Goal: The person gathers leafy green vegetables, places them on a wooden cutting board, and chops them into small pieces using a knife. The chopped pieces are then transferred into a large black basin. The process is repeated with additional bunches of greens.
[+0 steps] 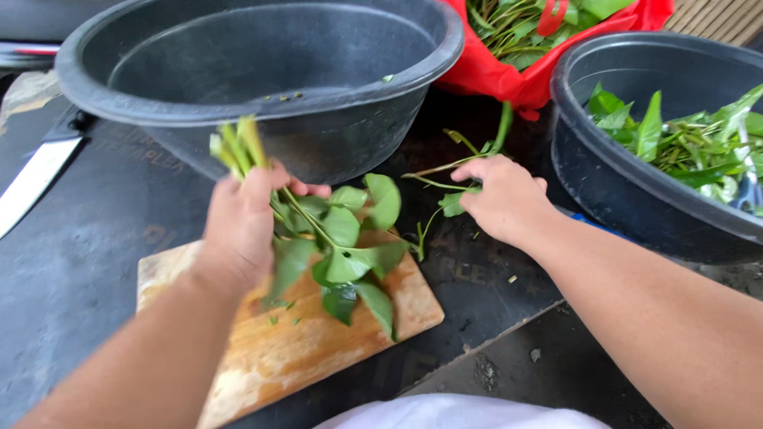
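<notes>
Above the wooden cutting board (318, 334), the left hand (242, 226) is clenched around a bunch of leafy green stems (338, 238), cut ends up and leaves hanging over the board. Just right of the board, the right hand (505, 199) pinches a loose sprig (449, 179) lying on the dark counter (87, 254). Behind the board stands an empty black basin (262, 71). Right of the board, a second black basin (636, 199) holds greens, with a red bag (493, 75) of greens behind it. Left of the board lies a knife (36, 179).
</notes>
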